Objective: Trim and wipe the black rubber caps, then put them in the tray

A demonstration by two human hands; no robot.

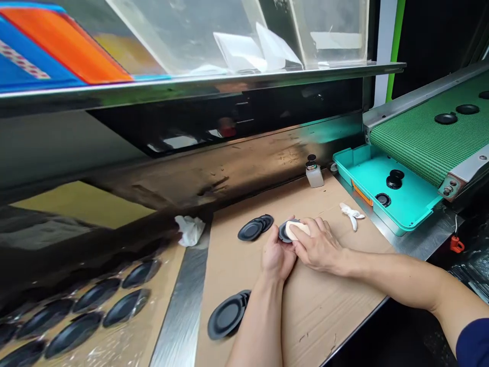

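Above the cardboard sheet [305, 316], my left hand [278, 257] holds a dark round disc [283, 232] by its edge. Closed round a cream-coloured pad [297, 230], my right hand [319, 244] presses it against the face of that disc. Both hands are close together, fingertips nearly touching. To their left lies a small overlapping group of black discs [250, 230]. Another overlapping stack of black discs [226, 318] sits nearer, partly hidden by my left forearm. A crumpled white cloth [352, 215] rests right of my hands.
A clear bottle with black top [315, 176] stands at the back. A teal tray [408, 204] holds several black parts below a green conveyor [428, 137]. Wrapped dark discs [74, 334] lie at left, near crumpled white tissue [190, 230]. A metal shelf [229, 81] overhangs the table.
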